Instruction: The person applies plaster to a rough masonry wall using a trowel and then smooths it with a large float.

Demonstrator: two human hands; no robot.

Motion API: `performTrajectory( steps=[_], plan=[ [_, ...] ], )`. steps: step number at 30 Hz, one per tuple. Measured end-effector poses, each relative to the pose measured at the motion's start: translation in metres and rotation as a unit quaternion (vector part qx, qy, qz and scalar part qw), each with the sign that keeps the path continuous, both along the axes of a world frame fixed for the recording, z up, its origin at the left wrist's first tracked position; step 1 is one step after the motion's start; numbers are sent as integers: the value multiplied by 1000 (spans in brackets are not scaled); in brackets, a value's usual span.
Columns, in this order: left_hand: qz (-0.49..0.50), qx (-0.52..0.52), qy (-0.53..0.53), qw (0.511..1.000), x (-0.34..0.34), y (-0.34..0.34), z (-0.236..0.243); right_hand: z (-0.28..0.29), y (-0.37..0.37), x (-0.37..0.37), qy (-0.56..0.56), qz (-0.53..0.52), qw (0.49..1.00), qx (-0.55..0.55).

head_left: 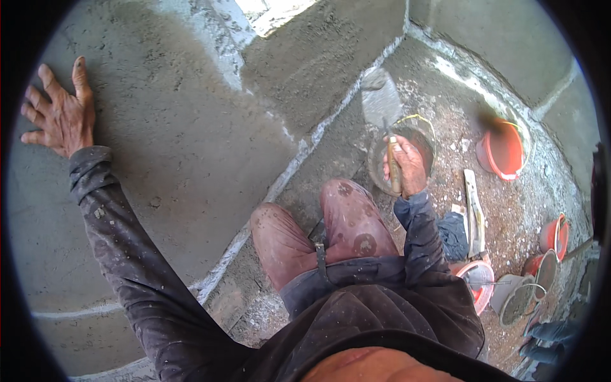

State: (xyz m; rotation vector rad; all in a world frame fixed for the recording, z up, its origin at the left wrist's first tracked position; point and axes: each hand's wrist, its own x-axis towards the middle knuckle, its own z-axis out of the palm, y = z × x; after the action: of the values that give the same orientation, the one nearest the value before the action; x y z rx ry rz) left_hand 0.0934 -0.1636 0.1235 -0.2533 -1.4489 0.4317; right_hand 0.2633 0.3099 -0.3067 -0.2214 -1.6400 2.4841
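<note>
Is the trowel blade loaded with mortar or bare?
Loaded: the trowel, gripped in the right hand above the bucket, carries a grey heap covering its blade.

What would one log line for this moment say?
left hand: flat on plastered wall | right hand: grips trowel over mortar bucket | nearby: orange bucket

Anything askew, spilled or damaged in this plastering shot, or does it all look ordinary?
Nothing stands out as wrong. The left hand lies flat on the grey plastered wall; the right hand grips a trowel above a mortar bucket. An orange bucket lies tipped on the gritty floor.
</note>
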Motion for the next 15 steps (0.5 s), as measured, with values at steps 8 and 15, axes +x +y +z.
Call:
performTrajectory(
  steps=[8,15],
  plan=[
    [22,11,6,1000,2,1,0,133,-61,-79,120,-499,833,206],
    [23,11,6,1000,0,-5,-2,112,-169,-17,346,104,902,238]
  ],
)
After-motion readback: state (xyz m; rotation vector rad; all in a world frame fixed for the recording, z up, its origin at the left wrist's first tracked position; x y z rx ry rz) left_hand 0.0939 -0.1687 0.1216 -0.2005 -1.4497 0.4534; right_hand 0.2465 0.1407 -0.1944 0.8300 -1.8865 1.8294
